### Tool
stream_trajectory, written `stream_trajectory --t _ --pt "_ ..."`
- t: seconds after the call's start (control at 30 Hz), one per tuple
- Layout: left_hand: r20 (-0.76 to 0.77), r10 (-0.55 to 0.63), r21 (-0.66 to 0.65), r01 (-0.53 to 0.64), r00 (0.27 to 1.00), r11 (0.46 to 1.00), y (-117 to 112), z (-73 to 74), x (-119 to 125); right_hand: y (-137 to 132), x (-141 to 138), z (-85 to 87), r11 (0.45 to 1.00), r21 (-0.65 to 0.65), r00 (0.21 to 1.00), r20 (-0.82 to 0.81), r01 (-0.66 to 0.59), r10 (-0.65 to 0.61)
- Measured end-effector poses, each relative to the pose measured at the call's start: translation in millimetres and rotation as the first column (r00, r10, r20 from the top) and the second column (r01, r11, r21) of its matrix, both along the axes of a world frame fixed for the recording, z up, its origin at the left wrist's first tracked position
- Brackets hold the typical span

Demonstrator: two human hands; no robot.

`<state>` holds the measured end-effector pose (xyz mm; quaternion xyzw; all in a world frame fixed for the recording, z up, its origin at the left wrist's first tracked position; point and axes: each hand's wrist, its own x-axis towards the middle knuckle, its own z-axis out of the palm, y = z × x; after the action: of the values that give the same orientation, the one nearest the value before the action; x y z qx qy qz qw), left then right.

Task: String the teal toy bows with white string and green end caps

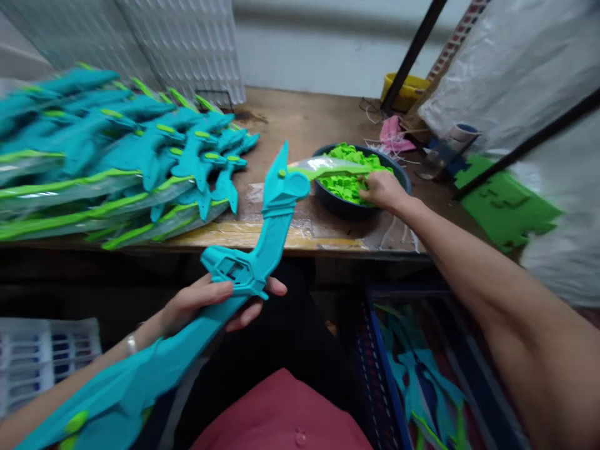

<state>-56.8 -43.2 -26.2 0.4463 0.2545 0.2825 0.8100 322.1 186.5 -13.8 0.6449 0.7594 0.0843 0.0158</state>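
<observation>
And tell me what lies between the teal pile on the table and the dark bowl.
In the head view, the top end of the teal piece in the left hand crosses that stretch, with brown tabletop behind it.

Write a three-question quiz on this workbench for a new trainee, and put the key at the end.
1. True or false: the left hand holds the long teal piece.
2. Which is nearest to the right hand?
a) the yellow tub
b) the dark bowl of small green pieces
c) the blue crate
3. Fill in: seen from the worker's seat, the heaped teal pieces lie to the ____ of the bowl.
Key: 1 true; 2 b; 3 left.
</observation>
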Motion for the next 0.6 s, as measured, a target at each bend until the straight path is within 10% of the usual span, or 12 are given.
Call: stream_trajectory --t 0.3,0.6 --pt "0.094 0.224 -0.183 -0.204 0.970 0.962 -4 -11.0 6 -6 3 -8.9 0.962 0.274 0.960 -0.273 0.021 0.057" --pt "0.148 0.146 -0.135 -0.126 0.978 0.983 -8 -15.0 2 -68 5 -7.4 0.889 0.138 0.497 -0.861 0.437 -0.111"
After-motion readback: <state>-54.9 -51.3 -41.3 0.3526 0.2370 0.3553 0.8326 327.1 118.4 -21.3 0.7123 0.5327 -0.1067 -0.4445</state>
